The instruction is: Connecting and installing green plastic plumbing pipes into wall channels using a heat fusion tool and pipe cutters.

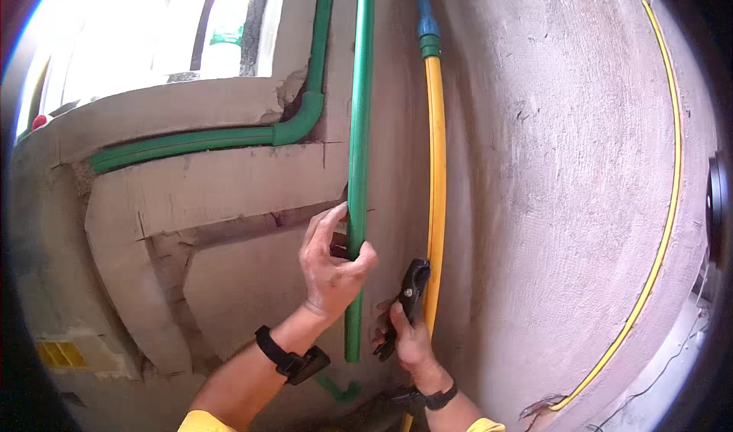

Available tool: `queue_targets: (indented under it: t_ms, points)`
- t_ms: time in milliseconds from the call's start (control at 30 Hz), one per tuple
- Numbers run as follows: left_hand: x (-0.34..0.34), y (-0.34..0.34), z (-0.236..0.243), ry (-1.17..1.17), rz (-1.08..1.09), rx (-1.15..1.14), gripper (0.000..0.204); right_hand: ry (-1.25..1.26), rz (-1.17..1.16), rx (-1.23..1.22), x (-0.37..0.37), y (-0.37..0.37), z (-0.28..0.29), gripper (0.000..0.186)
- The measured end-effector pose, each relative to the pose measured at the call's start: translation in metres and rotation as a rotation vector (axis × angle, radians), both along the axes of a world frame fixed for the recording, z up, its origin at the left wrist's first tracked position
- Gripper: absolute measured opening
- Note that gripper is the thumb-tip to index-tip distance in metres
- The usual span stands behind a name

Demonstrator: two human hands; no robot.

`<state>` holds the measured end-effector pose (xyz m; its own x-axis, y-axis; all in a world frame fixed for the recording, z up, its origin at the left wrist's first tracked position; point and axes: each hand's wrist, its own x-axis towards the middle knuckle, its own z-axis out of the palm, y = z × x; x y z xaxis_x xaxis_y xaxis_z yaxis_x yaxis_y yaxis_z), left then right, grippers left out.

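Observation:
A long straight green plastic pipe (357,142) hangs upright in front of the wall, its lower end free below my hands. My left hand (332,268) is closed around it, with the thumb across its front and the fingers at its left side. In my right hand (412,344), lower and to the right, is a black pipe cutter (414,283) with a round pivot screw. Its head points up beside a yellow pipe (436,165), apart from the green pipe. My right fingers are partly hidden behind the tool.
A bent green pipe (183,143) lies in a wall groove below a bright window (130,35). More grooves cut the left wall. A blue pipe (426,12) joins the yellow one. Thin yellow tubing (675,149) runs down the right wall. A green elbow (347,391) sits low down.

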<state>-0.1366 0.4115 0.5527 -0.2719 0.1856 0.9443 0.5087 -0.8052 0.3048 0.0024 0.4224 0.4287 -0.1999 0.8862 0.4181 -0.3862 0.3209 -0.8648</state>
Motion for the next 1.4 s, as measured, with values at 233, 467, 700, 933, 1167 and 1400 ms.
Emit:
queue_targets:
  t_ms: [233,467,700,933,1167,1400]
  points:
    - [-0.021,-0.022,-0.001,0.034,-0.013,0.036,0.054,-0.652,0.220,0.068,0.035,-0.005,0.093,0.055]
    - [-0.039,-0.038,-0.003,-0.024,-0.094,0.033,0.055,-1.003,0.114,0.171,0.040,0.000,0.140,0.044]
    - [-0.054,-0.047,-0.002,-0.078,-0.312,-0.018,0.055,-1.110,0.079,-0.025,0.037,-0.018,0.140,0.033]
    - [-0.071,-0.059,0.003,-0.105,-0.456,-0.102,0.055,-0.927,0.029,-0.024,0.019,-0.077,0.168,0.033]
    - [-0.089,-0.063,0.004,-0.127,-0.453,-0.085,0.053,-1.460,0.432,-0.433,0.026,-0.115,0.027,0.048]
    - [-0.093,-0.057,0.000,-0.121,-0.442,-0.085,0.054,0.002,0.893,-1.183,0.010,-0.166,-0.129,0.031]
